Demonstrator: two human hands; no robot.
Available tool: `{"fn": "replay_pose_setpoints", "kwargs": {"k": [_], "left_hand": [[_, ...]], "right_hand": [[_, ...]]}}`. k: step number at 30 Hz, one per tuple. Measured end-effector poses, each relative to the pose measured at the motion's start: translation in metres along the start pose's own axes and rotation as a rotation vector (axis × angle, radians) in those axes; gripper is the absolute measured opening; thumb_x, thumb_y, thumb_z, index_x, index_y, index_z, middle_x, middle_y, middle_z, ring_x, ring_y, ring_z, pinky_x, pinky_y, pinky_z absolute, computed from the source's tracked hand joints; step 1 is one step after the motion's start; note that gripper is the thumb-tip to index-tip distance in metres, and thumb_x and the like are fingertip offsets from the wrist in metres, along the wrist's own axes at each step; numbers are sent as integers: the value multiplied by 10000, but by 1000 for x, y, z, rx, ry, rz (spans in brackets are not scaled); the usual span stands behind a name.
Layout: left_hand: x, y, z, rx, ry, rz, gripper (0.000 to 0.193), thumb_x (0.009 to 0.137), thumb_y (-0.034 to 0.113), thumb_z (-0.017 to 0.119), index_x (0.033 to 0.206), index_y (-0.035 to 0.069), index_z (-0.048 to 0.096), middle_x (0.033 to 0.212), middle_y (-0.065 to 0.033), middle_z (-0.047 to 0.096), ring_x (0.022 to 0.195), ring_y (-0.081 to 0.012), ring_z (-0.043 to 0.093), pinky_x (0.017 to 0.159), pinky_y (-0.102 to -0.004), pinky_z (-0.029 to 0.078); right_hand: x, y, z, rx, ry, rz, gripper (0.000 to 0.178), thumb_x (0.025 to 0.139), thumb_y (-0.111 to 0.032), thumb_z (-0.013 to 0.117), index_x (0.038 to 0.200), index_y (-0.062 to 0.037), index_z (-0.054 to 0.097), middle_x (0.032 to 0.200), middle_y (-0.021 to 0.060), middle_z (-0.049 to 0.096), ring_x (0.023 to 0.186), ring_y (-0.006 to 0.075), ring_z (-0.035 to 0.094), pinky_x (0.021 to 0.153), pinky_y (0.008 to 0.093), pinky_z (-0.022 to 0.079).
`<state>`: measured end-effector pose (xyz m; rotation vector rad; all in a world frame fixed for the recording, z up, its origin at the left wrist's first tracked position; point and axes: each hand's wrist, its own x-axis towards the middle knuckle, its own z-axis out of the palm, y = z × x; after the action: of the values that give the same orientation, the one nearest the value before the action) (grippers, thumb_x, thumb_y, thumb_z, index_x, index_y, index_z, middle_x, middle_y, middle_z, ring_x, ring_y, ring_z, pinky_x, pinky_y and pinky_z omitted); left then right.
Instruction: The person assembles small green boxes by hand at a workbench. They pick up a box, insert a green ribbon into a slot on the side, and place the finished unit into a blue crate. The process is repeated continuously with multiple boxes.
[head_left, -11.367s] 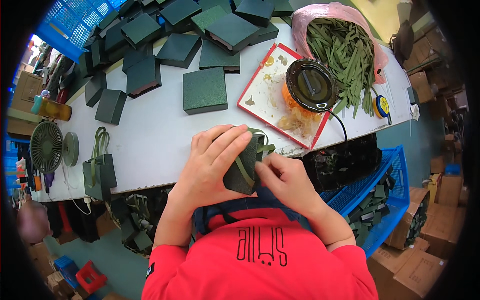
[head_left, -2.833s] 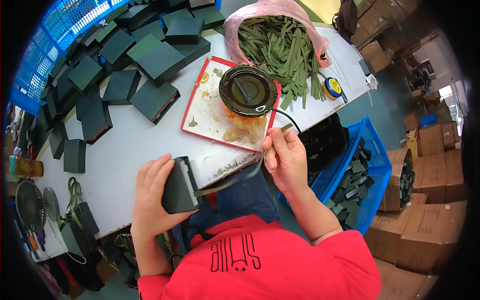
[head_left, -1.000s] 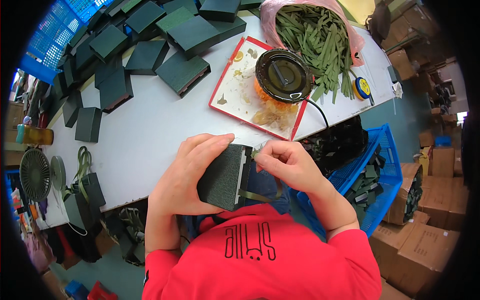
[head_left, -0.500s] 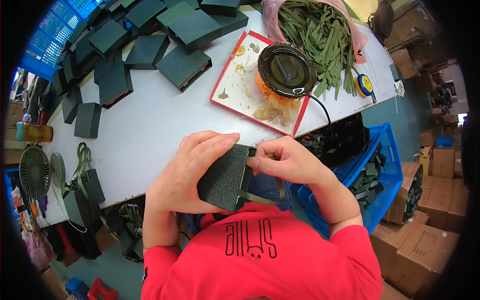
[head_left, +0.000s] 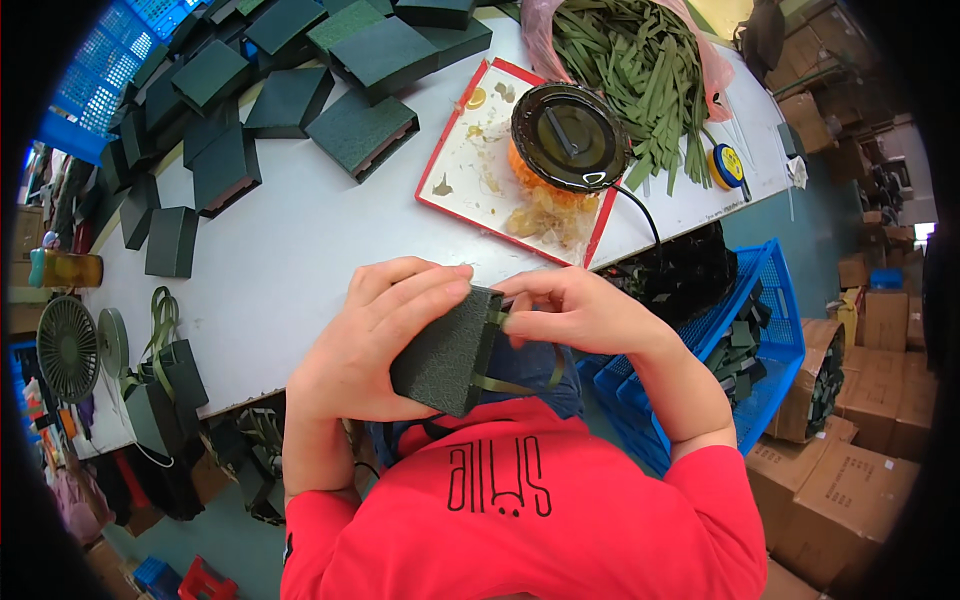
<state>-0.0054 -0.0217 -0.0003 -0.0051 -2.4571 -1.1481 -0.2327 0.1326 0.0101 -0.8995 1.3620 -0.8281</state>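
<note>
A small dark green textured box is tilted in front of my chest, with my left hand wrapped round its left side and top. A flat olive-green ribbon comes out at the box's right edge near its lower end and loops to the right. My right hand is closed at the upper right edge of the box, finger and thumb pinching the ribbon there. The curled fingers partly hide that piece of ribbon.
Many dark green boxes lie across the far left of the white table. A glue-stained, red-edged board carries a round black-topped pot with a cord. Beyond are cut green ribbons in a pink bag. A blue crate stands at right.
The box has turned slightly in my left hand and shifted a little left. My right hand has drawn slightly outward, and a short stretch of ribbon now shows at the upper edge.
</note>
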Motion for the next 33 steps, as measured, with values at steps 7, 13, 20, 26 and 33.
{"fn": "replay_pose_setpoints", "kwargs": {"k": [7, 13, 20, 26, 33], "left_hand": [[-2, -2, -5, 25, 21, -25, 952, 550, 205, 884, 1421, 55, 529, 1447, -115, 575, 1289, -344, 521, 1071, -457, 395], [5, 1, -2, 50, -23, 12, 937, 557, 207, 875, 1416, 63, 531, 1445, -108, 574, 1274, -334, 529, 1052, -455, 398], [3, 1, 4, 129, -56, 4, 952, 541, 199, 881, 1417, 79, 529, 1440, -112, 566, 1275, -333, 523, 1050, -460, 392], [-2, 4, 1, 69, 52, -204, 1029, 508, 202, 911, 1445, 64, 506, 1391, -143, 561, 1287, -364, 497, 1089, -459, 378], [-28, -13, -13, 462, 181, -416, 1081, 525, 186, 917, 1482, 25, 440, 1405, -162, 532, 1299, -366, 498, 1116, -440, 390]], "right_hand": [[-6, 15, 8, -37, 304, -263, 206, 989, -180, 685, 1059, 4, 746, 933, 14, 668, 809, 50, 578, 699, 225, 470], [1, 1, 29, -1, 307, -144, 262, 958, -234, 726, 876, 15, 719, 737, -20, 615, 653, 28, 506, 572, 243, 413], [8, 13, 21, 56, 194, 20, 218, 932, -203, 733, 869, 6, 718, 683, -34, 625, 617, 21, 486, 553, 234, 388], [-11, 39, -4, 923, 458, -424, 165, 1031, -147, 621, 1153, -50, 673, 917, -2, 691, 511, 15, 371, 496, 192, 315], [-35, 50, -65, 742, 983, -720, 256, 1080, -288, 555, 940, -79, 602, 554, -36, 375, 427, 54, 284, 419, 219, 239]]}}
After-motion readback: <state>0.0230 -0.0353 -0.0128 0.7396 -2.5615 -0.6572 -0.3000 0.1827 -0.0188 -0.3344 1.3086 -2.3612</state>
